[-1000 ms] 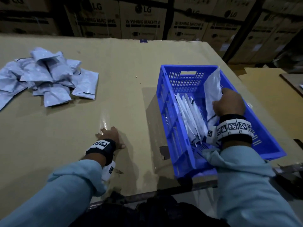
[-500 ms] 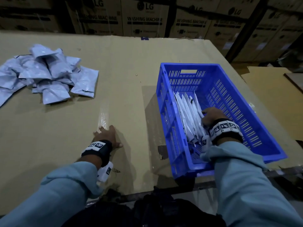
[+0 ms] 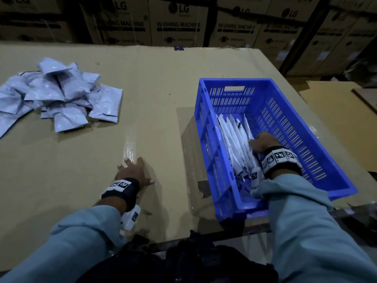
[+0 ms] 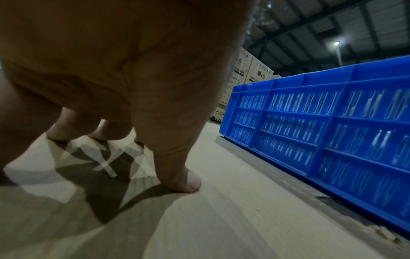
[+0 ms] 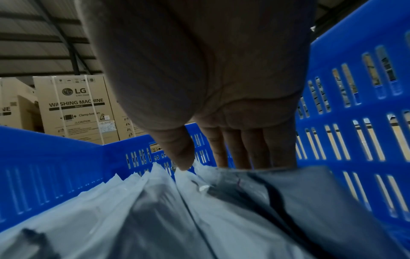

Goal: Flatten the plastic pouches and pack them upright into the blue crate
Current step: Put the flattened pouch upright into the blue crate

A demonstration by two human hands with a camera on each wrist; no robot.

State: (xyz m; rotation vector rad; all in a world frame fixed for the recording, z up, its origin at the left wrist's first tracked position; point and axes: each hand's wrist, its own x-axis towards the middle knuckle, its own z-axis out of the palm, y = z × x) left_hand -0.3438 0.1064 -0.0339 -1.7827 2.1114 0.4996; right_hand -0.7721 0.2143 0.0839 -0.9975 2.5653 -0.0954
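A blue slatted crate [image 3: 234, 94] stands on the right of the cardboard table top. Several flattened white pouches [image 3: 232, 139] stand upright along its left wall. My right hand [image 3: 263, 142] is down inside the crate at the right end of that row. In the right wrist view the hand [image 5: 219, 164] has its thumb on one side of the last pouch [image 5: 277, 192] and straight fingers on the other, holding it against the row [image 5: 133, 201]. My left hand [image 3: 132, 170] rests empty on the table left of the crate [image 4: 321, 122], fingertips down. A pile of loose pouches [image 3: 59, 94] lies far left.
Stacked washing machine boxes [image 3: 177, 25] line the back. A second cardboard-covered surface [image 3: 336, 119] lies to the right of the crate. The cardboard has a torn hole [image 3: 204, 188] by the crate's near left corner. The crate's right half holds no pouches.
My right hand has lowered a pouch from above the crate down into the row and stays on it. The left hand has barely moved on the table.
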